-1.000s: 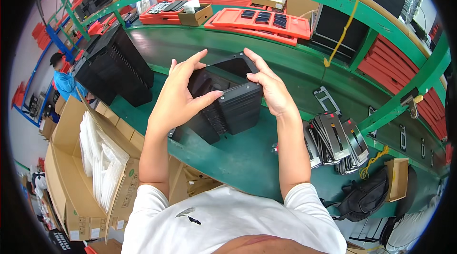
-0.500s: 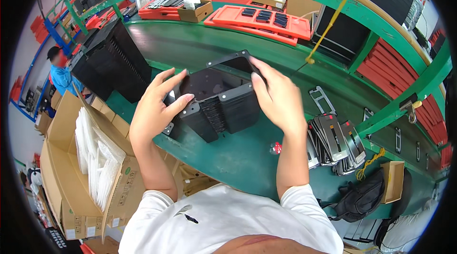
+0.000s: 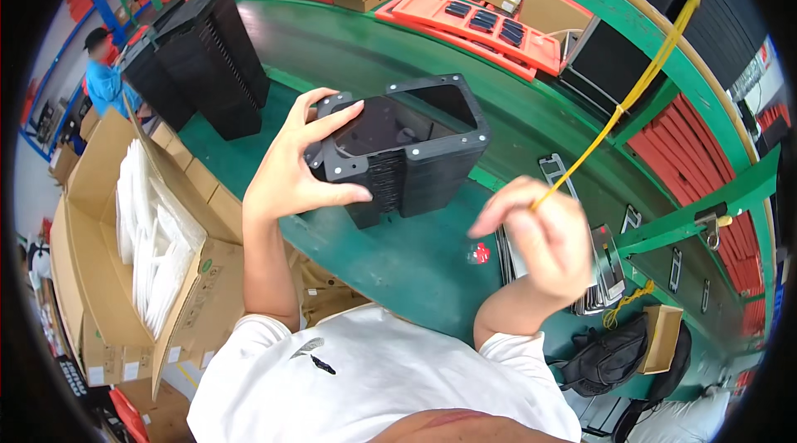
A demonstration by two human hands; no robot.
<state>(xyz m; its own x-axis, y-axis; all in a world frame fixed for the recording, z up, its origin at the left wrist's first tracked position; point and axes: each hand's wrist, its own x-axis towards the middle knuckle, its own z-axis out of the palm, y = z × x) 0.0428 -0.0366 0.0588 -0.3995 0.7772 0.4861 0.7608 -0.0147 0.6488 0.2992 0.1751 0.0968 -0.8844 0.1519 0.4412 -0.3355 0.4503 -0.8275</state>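
Note:
A stack of black frames [image 3: 440, 179] stands on the green bench, with a dark glossy panel [image 3: 374, 129] on top. My left hand [image 3: 290, 156] spans the stack's left end, fingers spread: the forefinger lies over the panel and the thumb is at the near edge. To the right, my right hand [image 3: 544, 235] is closed on the lower end of a yellow cord [image 3: 577, 161], which runs slantwise down from the upper right. The right hand is a little blurred by motion. Thin flat metal-edged pieces [image 3: 610, 269] lie partly behind it.
An open carton [image 3: 91, 244] with white wrapped sheets is at the left. A taller black stack [image 3: 199, 69] stands beyond it. Red trays [image 3: 415, 11] lie along the back under a green rack beam. A black backpack [image 3: 606, 360] lies at lower right. A person [image 3: 108, 78] works far left.
My right hand has left the black stack and moved right and down, taking hold of the yellow cord. The cord now runs to that hand. My left hand stays at the stack's left end.

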